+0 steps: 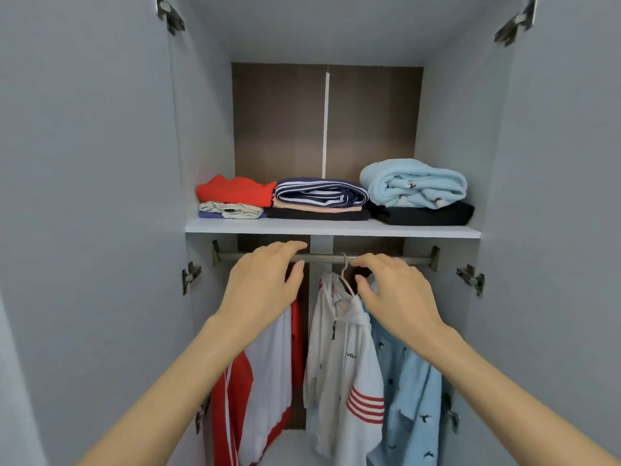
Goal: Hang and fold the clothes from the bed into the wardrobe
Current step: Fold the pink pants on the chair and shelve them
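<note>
I face the open wardrobe. A white hoodie (pixel 339 358) with red sleeve stripes hangs on a white hanger (pixel 346 280) hooked over the metal rail (pixel 322 257). My right hand (pixel 393 294) is just right of the hook, index finger and thumb curved beside the hanger with a gap between them. My left hand (pixel 265 284) reaches to the rail with nearly straight fingers lying over it and the thumb below. A red and white jacket (pixel 265 364) hangs under my left hand. A light blue bird-print shirt (pixel 413 398) hangs to the right.
The white shelf (pixel 336 228) above the rail holds folded piles: a red top (pixel 235 191), a navy striped garment (pixel 319 193), a light blue fleece (pixel 413 185) on black cloth (pixel 423 213). Both wardrobe doors (pixel 84 196) stand open at the sides.
</note>
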A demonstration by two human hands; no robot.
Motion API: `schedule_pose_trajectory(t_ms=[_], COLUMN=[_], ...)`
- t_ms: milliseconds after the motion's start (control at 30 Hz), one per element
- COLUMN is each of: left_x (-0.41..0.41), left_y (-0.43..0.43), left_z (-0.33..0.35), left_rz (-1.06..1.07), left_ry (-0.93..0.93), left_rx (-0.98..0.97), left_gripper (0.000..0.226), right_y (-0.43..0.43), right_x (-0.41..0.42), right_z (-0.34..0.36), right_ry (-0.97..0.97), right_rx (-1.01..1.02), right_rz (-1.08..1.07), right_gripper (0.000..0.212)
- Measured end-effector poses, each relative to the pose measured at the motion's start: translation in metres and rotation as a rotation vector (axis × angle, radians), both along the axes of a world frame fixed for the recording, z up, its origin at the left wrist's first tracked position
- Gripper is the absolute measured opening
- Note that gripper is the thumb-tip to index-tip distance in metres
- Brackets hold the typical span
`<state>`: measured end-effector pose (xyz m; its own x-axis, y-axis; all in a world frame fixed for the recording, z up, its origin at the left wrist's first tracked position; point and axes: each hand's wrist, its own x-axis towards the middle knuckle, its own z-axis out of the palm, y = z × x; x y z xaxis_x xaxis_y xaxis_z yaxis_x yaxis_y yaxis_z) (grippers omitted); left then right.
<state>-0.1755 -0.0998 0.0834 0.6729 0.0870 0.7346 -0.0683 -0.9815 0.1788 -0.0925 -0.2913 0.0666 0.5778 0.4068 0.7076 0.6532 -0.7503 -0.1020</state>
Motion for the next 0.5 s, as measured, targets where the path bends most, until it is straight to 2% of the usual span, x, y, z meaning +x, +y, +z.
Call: schedule_pose_trajectory(t_ms=[267, 500], left_x=[-0.1, -0.15], left_y=[-0.041, -0.116], left_z=[-0.053, -0.109], left_rz=[-0.189, -0.361], left_ry=[0.141, 0.279], left_rx=[0.023, 0.034], left_gripper=[0.039, 0.039], right_y=[-0.049, -0.128], right_x=[-0.134, -0.227], right_z=[-0.061, -0.118], right_ry=[0.133, 0.286], right_rx=[0.022, 0.05], right_rz=[-0.145, -0.288], right_gripper=[0.03, 0.03])
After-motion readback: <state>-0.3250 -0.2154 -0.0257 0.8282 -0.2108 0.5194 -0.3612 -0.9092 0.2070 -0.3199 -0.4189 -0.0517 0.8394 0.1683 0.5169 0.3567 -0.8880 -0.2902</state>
